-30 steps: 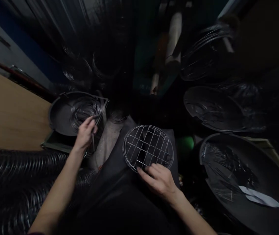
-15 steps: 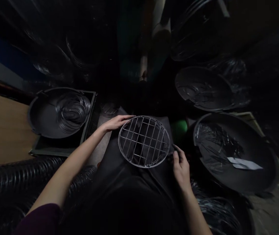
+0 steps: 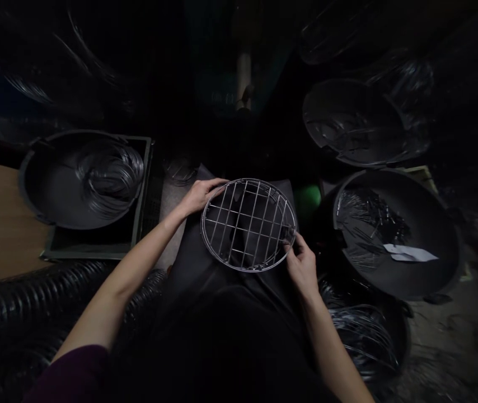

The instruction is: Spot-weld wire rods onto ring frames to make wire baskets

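Observation:
A round wire rack [image 3: 247,228] with a metal rim and crossing bars is held over dark cloth [image 3: 197,280] on my lap. My left hand [image 3: 200,196] grips its upper left rim, fingers laid along the edge and partly hidden beneath. At the right rim, my right hand [image 3: 301,260] pinches the edge with thumb and fingers. Small metal pieces or wire ends show by the right fingertips, too dark to make out.
To the left, a dark basin [image 3: 54,190] with coiled wire rests on a green crate [image 3: 88,246]. On the right, another basin [image 3: 432,224] holds short wires and a white paper piece [image 3: 411,253]. Stacked ringed wire goods [image 3: 16,302] lie at lower left.
My right hand has moved in from beside the rack and closed on its right rim. The view has shifted slightly, and the left hand stays on the rack.

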A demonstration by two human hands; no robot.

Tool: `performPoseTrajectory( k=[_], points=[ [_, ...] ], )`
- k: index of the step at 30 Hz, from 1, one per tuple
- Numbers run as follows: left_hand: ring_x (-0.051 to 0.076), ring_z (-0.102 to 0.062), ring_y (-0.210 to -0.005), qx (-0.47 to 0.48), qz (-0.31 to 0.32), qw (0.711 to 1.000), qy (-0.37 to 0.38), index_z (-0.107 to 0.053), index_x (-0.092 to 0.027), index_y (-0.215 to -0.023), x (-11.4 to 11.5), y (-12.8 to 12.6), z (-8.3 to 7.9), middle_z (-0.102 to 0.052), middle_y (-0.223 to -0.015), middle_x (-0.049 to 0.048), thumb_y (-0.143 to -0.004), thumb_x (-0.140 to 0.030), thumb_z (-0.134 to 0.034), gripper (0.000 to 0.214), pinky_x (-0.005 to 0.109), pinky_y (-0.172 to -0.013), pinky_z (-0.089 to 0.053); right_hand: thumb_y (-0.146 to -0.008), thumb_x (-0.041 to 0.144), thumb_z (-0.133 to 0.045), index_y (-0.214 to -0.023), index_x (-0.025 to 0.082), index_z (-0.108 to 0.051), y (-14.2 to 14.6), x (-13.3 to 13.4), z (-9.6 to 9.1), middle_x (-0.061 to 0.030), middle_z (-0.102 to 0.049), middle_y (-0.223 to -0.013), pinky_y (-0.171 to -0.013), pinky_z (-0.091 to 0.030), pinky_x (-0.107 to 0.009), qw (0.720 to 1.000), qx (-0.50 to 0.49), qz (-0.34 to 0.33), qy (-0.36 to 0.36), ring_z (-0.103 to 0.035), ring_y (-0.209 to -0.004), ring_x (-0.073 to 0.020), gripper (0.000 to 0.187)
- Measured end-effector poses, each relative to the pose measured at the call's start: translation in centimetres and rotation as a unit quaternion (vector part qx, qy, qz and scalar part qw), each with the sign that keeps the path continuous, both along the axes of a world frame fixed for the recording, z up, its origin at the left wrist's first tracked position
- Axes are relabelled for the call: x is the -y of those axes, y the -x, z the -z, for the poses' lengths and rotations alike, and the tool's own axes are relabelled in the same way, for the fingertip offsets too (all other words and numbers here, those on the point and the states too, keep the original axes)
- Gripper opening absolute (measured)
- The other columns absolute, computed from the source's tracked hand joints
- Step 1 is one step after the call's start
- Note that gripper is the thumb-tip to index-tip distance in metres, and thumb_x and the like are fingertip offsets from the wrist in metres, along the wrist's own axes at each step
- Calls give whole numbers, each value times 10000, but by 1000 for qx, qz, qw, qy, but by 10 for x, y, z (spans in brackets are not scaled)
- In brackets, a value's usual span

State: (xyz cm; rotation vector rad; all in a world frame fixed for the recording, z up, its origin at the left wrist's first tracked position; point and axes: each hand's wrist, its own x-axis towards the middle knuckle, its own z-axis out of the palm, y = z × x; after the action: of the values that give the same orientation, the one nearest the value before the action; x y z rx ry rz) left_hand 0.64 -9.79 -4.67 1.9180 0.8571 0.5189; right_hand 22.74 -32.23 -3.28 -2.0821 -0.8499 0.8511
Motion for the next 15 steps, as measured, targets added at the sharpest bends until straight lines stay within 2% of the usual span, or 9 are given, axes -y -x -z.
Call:
performPoseTrajectory(
  k=[4, 7, 11, 15],
  points=[
    [227, -656, -1003, 27, -85, 996, -6, -662, -161, -1129, 6, 1, 0, -701, -1085, 74, -881, -512, -494, 462, 302, -904, -494, -817, 465, -514, -1264, 145, -568, -16, -23, 3, -109, -572, -1287, -1048, -381, -424, 998, 22, -51, -34, -523, -1198, -253, 552],
    [224, -628, -1073, 41, -110, 993, -3, -643, -157, -1163, 9, 4, 4, -670, -1159, 74, -892, -498, -484, 464, 315, -956, -474, -800, 432, -535, -1254, 170, -587, -33, -44, -4, -92, -616, -1228, -1024, -401, -438, 992, 62, -112, 6, -552, -1162, -275, 527],
    [217, -575, -1167, 36, -70, 997, 8, -580, -202, -1251, 5, 11, 11, -619, -1249, 55, -901, -508, -464, 479, 332, -1028, -427, -799, 396, -550, -1278, 257, -571, -42, -56, -15, -41, -614, -1237, -1026, -393, -453, 977, 87, -186, 58, -537, -1184, -284, 499],
    [229, -582, -1153, 30, -4, 1000, -2, -563, -161, -1266, -8, 16, 13, -621, -1241, 90, -883, -547, -472, 551, 323, -1013, -433, -815, 434, -546, -1304, 220, -544, -35, -48, -10, -63, -627, -1217, -1011, -416, -428, 989, 32, -144, 31, -558, -1157, -256, 534]
  ],
)
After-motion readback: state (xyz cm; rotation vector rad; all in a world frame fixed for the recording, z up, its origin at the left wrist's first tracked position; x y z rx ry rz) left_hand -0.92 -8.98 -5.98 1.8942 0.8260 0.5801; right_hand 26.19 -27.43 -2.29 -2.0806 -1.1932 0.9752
